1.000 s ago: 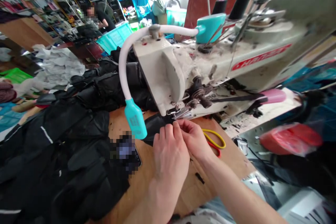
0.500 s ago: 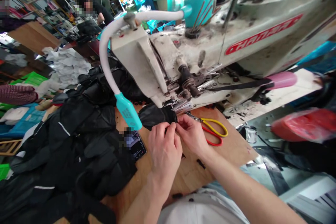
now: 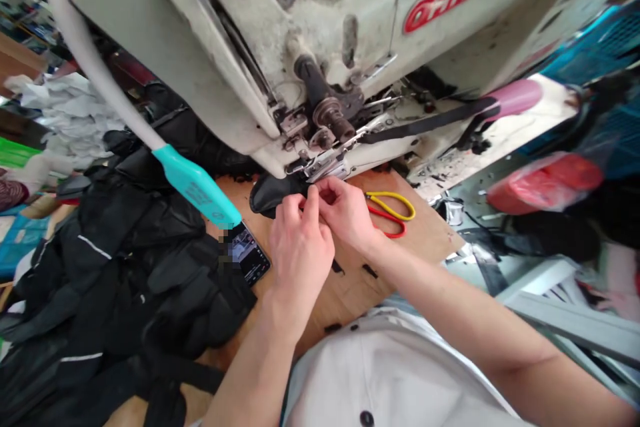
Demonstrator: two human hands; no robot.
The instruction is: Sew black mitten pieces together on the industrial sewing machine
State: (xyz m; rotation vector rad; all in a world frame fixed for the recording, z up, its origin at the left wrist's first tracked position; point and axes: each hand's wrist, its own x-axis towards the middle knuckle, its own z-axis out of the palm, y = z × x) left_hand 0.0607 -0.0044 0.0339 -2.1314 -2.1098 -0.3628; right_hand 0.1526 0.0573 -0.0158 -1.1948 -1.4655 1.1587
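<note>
Pinching black fabric [image 3: 273, 192], left hand [image 3: 300, 253] and right hand [image 3: 345, 213] meet on a wooden desk [image 3: 350, 300] beside yellow-handled snips [image 3: 390, 205] and heaped black garments [image 3: 150, 267].

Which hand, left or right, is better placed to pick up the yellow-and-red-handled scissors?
Right, probably. Both hands work at the black fabric, but the right hand lies next to the scissors, while the left hand is farther off and would have to cross it.

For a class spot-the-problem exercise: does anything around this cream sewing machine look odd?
Yes: the cream sewing machine is furred with pale lint, and small black fabric scraps lie loose on the wooden table, near a smartphone beside the black garment pile.
</note>
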